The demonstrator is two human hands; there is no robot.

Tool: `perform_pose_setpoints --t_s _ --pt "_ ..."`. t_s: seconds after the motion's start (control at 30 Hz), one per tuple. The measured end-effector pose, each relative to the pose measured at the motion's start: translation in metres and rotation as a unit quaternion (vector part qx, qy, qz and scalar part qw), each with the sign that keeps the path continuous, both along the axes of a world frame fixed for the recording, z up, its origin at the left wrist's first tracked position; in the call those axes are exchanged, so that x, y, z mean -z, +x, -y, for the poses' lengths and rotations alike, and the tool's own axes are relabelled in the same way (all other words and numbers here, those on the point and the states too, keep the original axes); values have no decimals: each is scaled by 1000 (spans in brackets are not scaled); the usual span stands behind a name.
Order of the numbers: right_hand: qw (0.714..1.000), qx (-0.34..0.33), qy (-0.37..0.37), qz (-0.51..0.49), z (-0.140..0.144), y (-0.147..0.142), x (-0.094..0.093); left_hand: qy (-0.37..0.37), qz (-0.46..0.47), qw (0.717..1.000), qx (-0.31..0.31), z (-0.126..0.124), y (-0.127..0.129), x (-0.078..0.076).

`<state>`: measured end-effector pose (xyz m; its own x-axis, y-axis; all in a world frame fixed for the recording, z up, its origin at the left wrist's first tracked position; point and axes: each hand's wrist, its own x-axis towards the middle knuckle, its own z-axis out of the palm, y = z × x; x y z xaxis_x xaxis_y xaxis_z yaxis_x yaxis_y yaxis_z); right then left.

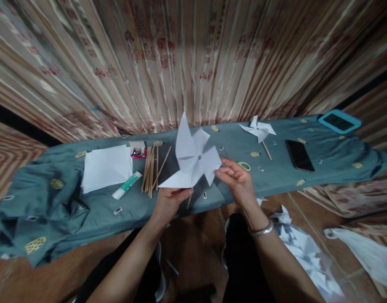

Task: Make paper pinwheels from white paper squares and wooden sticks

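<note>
Head view shows me holding a white paper pinwheel (193, 158) up over the grey-green cloth (95, 210) that covers the long bench. Its four blades are already folded in and caught at the middle by a small pin head, and a thin stick runs down behind it — I can see only its lower end poking out below my left hand (170, 202). So the folding and pinning look done to me; what seems left is checking or trimming the blades, though I can't tell how firmly the stick is fixed. My left hand has its fingers closed together around the stick just under the lowest blade, clamped on it from below. My right hand (239, 181) is at the right-hand blade, thumb and fingertips pinched lightly on its edge, the other fingers curled loosely rather than spread. A second finished pinwheel (258, 129) lies on the cloth further right, its stick pointing towards me. Left of my hands lie a bundle of wooden sticks (151, 170), a glue tube (128, 185), a small red box (138, 150) and a stack of white paper sheets (107, 167) — all apart from the pinwheel I hold. A roll of tape (244, 166) sits just beyond my right hand, a dark phone (300, 155) well to the right, and paper scraps (303, 248) lie on the floor by my knee.
</note>
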<state>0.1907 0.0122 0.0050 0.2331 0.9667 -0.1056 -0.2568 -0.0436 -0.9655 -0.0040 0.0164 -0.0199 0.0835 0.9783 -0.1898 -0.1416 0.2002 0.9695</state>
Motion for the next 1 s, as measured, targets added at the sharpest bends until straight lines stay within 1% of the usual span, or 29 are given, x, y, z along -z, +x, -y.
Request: perform_pose_setpoints --t_s 0.13,0.33,0.47,0.57,0.67,0.73,0.8,0.87,0.93,1.0 --pt "999 -28 -25 -37 4 -10 1 -2 4 1000 -9 -1 0 -6" --pt "993 -59 -52 -90 8 -23 0 0 -9 1000 -14 -2 -2 -3" --pt "992 -82 -44 -83 10 -29 1 -2 5 1000 -7 -1 -1 -7" --pt "991 -92 -47 -80 12 -36 1 22 8 1000 11 -1 0 -10" --pt "990 -105 -51 -77 14 -43 1 44 1 999 23 -1 0 -9" --pt "990 -117 -47 -63 15 -44 0 59 -11 998 29 -1 0 -8" --pt "992 -120 -35 -25 16 -38 -1 71 -32 997 30 0 -1 -7" --pt "995 -94 -12 38 14 -26 -2 69 -50 996 26 1 -2 -6" --pt "994 -26 22 101 11 -11 -2 62 -53 996 23 1 -3 -5" --pt "988 47 54 134 6 2 0 57 -49 997 30 2 -3 -4"
